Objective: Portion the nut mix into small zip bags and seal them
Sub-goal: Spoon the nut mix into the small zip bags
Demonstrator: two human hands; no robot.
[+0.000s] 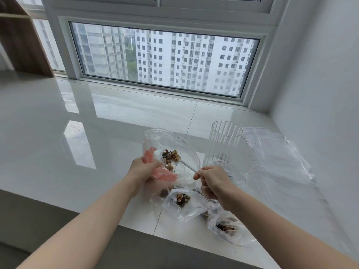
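Observation:
My left hand (144,169) grips the bunched edge of a large clear bag with a pink strip (167,146), holding its mouth open. My right hand (212,180) pinches the handle of a white plastic spoon (187,166). The spoon's bowl is inside the bag and carries a heap of nut mix (172,155). Below my right hand lie two small clear zip bags with nuts in them, one in the middle (184,202) and one nearer the ledge's front edge (227,228).
A ribbed clear glass (223,144) stands upright just right of the big bag. Flat empty clear bags (277,158) lie to its right beside the white wall. All sit on a glossy white tiled ledge (77,123) under a window; its front edge runs below my forearms.

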